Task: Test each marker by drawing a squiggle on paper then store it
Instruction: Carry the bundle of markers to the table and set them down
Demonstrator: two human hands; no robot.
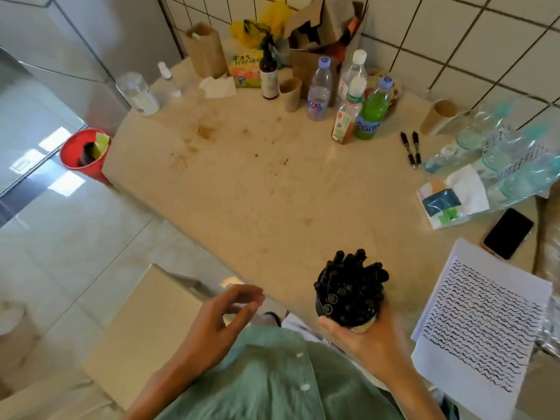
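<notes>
fistful of markers, lower middle of the frame

right hand (368,338) grips a cup crammed with black markers (351,287), too many to count, standing upright, ends fanning up and away. left hand (221,316) hangs loose, holding nothing. squiggle-covered paper (485,316) lower right, two black pens (411,149) upper right on the table (257,183).

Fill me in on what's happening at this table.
A person in a green shirt is holding a cup packed full of black markers in the right hand, near the table's front edge. The left hand hovers beside it, holding nothing, fingers loosely curled. To the right lies a sheet of paper covered with rows of black squiggles, with a phone just beyond it. Two pens lie farther back, near some bottles.
</notes>
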